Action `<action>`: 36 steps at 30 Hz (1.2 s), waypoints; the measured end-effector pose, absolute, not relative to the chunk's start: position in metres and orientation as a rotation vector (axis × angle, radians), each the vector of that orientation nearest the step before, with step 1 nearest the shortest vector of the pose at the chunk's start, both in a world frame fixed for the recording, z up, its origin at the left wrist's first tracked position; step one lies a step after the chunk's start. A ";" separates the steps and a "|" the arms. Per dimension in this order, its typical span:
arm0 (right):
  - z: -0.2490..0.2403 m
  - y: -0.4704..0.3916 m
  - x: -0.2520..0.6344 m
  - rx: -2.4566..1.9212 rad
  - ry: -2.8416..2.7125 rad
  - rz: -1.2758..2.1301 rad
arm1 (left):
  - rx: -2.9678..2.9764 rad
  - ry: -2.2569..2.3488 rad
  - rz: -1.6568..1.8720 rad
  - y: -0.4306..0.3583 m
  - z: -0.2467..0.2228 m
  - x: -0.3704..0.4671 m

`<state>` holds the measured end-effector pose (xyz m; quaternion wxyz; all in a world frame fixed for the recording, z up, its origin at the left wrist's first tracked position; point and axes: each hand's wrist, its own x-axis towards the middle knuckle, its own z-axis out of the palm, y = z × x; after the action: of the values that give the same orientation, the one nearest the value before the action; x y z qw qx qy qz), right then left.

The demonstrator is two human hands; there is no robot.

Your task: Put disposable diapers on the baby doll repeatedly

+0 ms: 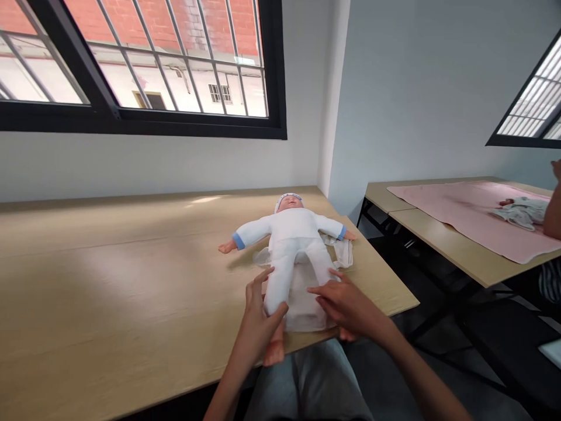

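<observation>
A baby doll (pixel 295 225) in a white long-sleeved outfit with blue cuffs and a white cap lies face up on the wooden table (pixel 153 292), its feet toward me at the front edge. Under and between its legs spreads a thin white cloth (pixel 304 298), part of which shows beside the doll's arm on the right. My left hand (pixel 259 310) rests around the lower part of the doll's left-side leg, thumb and fingers apart. Over the other leg lies my right hand (pixel 346 301), its index finger stretched out toward the gap between the legs.
At the right stands another table (pixel 464 257) with a pink mat (pixel 473 216) and a crumpled white garment (pixel 521 211). A person's arm (pixel 553 213) reaches in at the right edge. A black chair (pixel 504 333) is below. Behind the doll are a wall and barred window.
</observation>
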<state>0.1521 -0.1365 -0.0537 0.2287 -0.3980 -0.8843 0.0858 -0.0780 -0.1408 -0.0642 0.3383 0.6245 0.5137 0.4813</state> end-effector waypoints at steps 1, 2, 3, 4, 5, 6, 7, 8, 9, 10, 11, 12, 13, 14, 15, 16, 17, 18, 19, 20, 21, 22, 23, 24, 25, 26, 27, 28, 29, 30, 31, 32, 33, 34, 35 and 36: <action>-0.054 -0.136 0.159 -1.122 -2.461 0.230 | 1.629 1.339 1.231 -0.140 -0.061 -0.082; -0.053 -0.135 0.166 -1.145 -2.485 0.230 | 1.628 1.333 1.197 -0.140 -0.057 -0.085; -0.052 -0.135 0.173 -1.163 -2.506 0.235 | 1.625 1.324 1.157 -0.141 -0.054 -0.087; -0.051 -0.135 0.177 -1.179 -2.527 0.241 | 1.624 1.314 1.118 -0.141 -0.050 -0.089; -0.049 -0.135 0.180 -1.194 -2.547 0.246 | 1.621 1.306 1.084 -0.141 -0.047 -0.090; -0.048 -0.136 0.182 -1.210 -2.565 0.247 | 1.616 1.300 1.059 -0.141 -0.045 -0.090; -0.048 -0.136 0.182 -1.227 -2.576 0.241 | 1.610 1.294 1.041 -0.141 -0.042 -0.091; -0.048 -0.137 0.180 -1.242 -2.579 0.229 | 1.602 1.286 1.025 -0.140 -0.041 -0.091; -0.049 -0.138 0.178 -1.252 -2.577 0.210 | 1.592 1.273 1.008 -0.139 -0.039 -0.091; -0.051 -0.138 0.175 -1.256 -2.569 0.187 | 1.582 1.253 0.984 -0.138 -0.038 -0.091; -0.053 -0.138 0.171 -1.258 -2.558 0.160 | 1.574 1.231 0.956 -0.137 -0.037 -0.092; -0.055 -0.138 0.168 -1.262 -2.545 0.131 | 1.571 1.210 0.931 -0.136 -0.037 -0.092; -0.058 -0.138 0.166 -1.276 -2.527 0.106 | 1.578 1.196 0.919 -0.136 -0.037 -0.093; -0.060 -0.137 0.163 -1.301 -2.500 0.092 | 1.601 1.194 0.924 -0.136 -0.037 -0.094; -0.061 -0.136 0.162 -1.330 -2.462 0.099 | 1.645 1.204 0.938 -0.136 -0.038 -0.095; -0.062 -0.134 0.161 -1.357 -2.409 0.129 | 1.709 1.227 0.960 -0.136 -0.040 -0.096; -0.062 -0.132 0.162 -1.374 -2.342 0.182 | 1.788 1.260 0.986 -0.136 -0.042 -0.097; -0.062 -0.129 0.163 -1.375 -2.266 0.254 | 1.880 1.300 1.006 -0.136 -0.044 -0.097; -0.062 -0.127 0.165 -1.360 -2.188 0.338 | 1.982 1.339 1.008 -0.135 -0.046 -0.098; -0.061 -0.124 0.167 -1.334 -2.114 0.425 | 2.092 1.363 0.985 -0.134 -0.048 -0.098; -0.061 -0.122 0.169 -1.308 -2.045 0.508 | 2.202 1.372 0.949 -0.133 -0.049 -0.099; -0.060 -0.120 0.171 -1.288 -1.984 0.590 | 2.306 1.369 0.904 -0.131 -0.050 -0.098; -0.059 -0.119 0.173 -1.272 -1.931 0.671 | 2.397 1.363 0.857 -0.128 -0.051 -0.097; -0.058 -0.118 0.175 -1.260 -1.883 0.744 | 2.468 1.364 0.818 -0.126 -0.051 -0.096; -0.057 -0.117 0.175 -1.251 -1.842 0.813 | 2.517 1.376 0.784 -0.124 -0.051 -0.093; -0.056 -0.117 0.175 -1.242 -1.808 0.876 | 2.547 1.410 0.760 -0.122 -0.051 -0.090; -0.055 -0.118 0.175 -1.232 -1.784 0.933 | 2.564 1.464 0.744 -0.121 -0.051 -0.086; -0.054 -0.118 0.174 -1.229 -1.770 0.975 | 2.578 1.523 0.733 -0.120 -0.051 -0.081; -0.052 -0.118 0.173 -1.235 -1.764 0.999 | 2.592 1.583 0.729 -0.119 -0.051 -0.076; -0.050 -0.119 0.171 -1.246 -1.769 1.006 | 2.604 1.637 0.733 -0.118 -0.051 -0.072; -0.049 -0.119 0.170 -1.258 -1.780 0.998 | 2.611 1.680 0.746 -0.117 -0.051 -0.068; -0.048 -0.120 0.169 -1.264 -1.796 0.977 | 2.612 1.707 0.765 -0.116 -0.051 -0.066; -0.048 -0.120 0.168 -1.261 -1.815 0.952 | 2.612 1.711 0.785 -0.116 -0.051 -0.065; -0.049 -0.120 0.168 -1.249 -1.828 0.926 | 2.612 1.696 0.813 -0.116 -0.050 -0.065; -0.050 -0.119 0.168 -1.233 -1.838 0.906 | 2.617 1.662 0.849 -0.115 -0.050 -0.065; -0.052 -0.119 0.168 -1.220 -1.844 0.889 | 2.631 1.613 0.890 -0.115 -0.050 -0.067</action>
<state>0.1685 -0.1188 -0.0518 0.3703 -0.4755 -0.7188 0.3466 -0.0672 -0.1147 -0.0503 -0.0350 0.8187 0.5019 0.2768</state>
